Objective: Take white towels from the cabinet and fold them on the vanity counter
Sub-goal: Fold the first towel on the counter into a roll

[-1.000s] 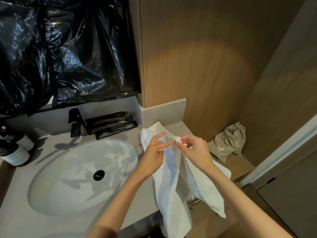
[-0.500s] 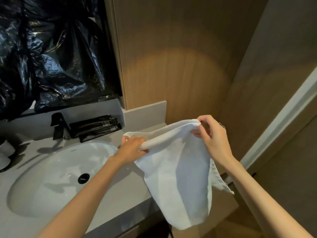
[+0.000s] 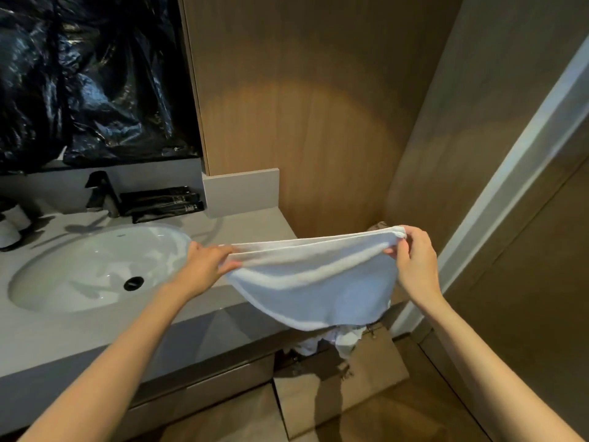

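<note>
White terry hung in the air just right of the sink [image 3: 79, 266], past the right end of the bench [image 3: 248, 228]: the towel [image 3: 315, 282], its top edges doubled, was stretched between both hands. The left hand [image 3: 207, 266] pinched one top corner beside the sink's rim, and the right hand [image 3: 411, 260] pinched the other corner well away from the sink. By my reading, one towel was out of the cabinet and its fold only begun (nothing folded lay on the bench). Laying it down, the remaining folds and any further towels were left. More white cloth [image 3: 344, 338] showed lower than the sink, under the towel. The black tubes [image 3: 162, 202] behind the sink bore pale print too small to read.
</note>
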